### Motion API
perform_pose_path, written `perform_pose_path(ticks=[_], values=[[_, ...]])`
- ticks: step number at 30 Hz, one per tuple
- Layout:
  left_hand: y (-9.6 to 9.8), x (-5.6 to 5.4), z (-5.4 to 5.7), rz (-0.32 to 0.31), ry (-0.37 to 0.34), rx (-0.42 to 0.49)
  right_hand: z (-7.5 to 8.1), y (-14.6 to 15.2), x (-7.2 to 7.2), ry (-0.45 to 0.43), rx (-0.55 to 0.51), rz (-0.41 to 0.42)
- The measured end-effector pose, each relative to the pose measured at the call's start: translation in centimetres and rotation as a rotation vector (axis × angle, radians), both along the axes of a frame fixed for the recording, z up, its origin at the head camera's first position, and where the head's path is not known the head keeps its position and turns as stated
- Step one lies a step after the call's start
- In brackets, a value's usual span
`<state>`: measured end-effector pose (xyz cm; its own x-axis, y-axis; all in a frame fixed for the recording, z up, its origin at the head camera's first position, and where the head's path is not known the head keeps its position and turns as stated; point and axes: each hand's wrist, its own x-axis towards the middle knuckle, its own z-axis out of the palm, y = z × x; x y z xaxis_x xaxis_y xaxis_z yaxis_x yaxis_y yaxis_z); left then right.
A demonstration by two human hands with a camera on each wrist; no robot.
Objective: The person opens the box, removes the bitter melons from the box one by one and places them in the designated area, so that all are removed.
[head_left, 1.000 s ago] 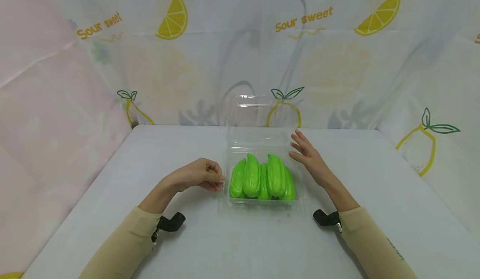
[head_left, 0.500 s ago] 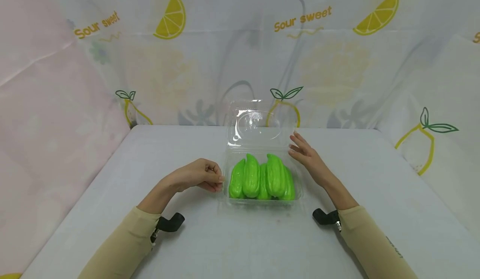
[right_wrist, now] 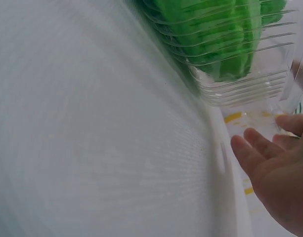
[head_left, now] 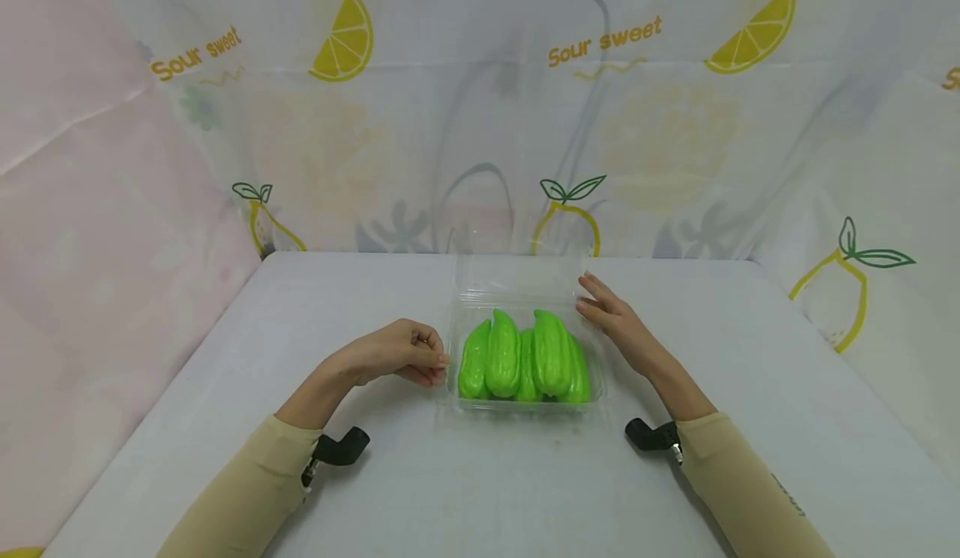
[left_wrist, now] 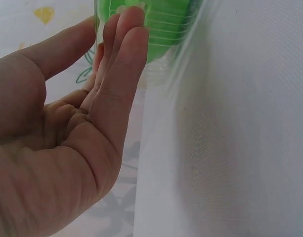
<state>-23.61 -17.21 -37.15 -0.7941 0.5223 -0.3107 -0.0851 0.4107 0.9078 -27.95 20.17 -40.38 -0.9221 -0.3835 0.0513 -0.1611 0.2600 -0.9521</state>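
A clear plastic clamshell container (head_left: pixel 517 405) sits on the white table with several glossy, bright green, tapered vegetables (head_left: pixel 551 354) packed inside. Its hinged lid (head_left: pixel 517 274) stands raised at the back. My left hand (head_left: pixel 397 351) pinches the container's left rim between thumb and fingers; the left wrist view shows the fingers (left_wrist: pixel 126 64) extended along the ribbed wall. On the other side, my right hand (head_left: pixel 618 324) is beside the lid with its fingers loosely extended, fingertips right at the lid's right edge. In the right wrist view, those fingers (right_wrist: pixel 250 153) spread beyond the container's ribbed side.
A pale cloth with lemon prints (head_left: pixel 348 37) hangs behind the white table (head_left: pixel 517 491), and a pinkish cloth (head_left: pixel 112 291) closes off the left side. Black wrist mounts (head_left: pixel 343 445) stick out from both tan sleeves.
The lid's top edge has dropped lower in the head view. My right hand's fingertips have shifted slightly down and left with it. The left hand stays at the left rim.
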Motion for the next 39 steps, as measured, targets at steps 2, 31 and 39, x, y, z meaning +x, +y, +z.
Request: perform_pose_path(ticks=[2, 31, 39], values=[[0.0, 0.0, 0.0, -0.001, -0.002, 0.0, -0.1, 0.0, 0.0, -0.009, -0.004, 0.004], [-0.1, 0.2, 0.0, -0.022, -0.016, 0.003, -0.3, 0.0, 0.0, -0.081, -0.023, 0.012], [-0.2, 0.1, 0.1, -0.037, -0.016, -0.01, 0.7, 0.0, 0.2, -0.028, 0.118, -0.046]])
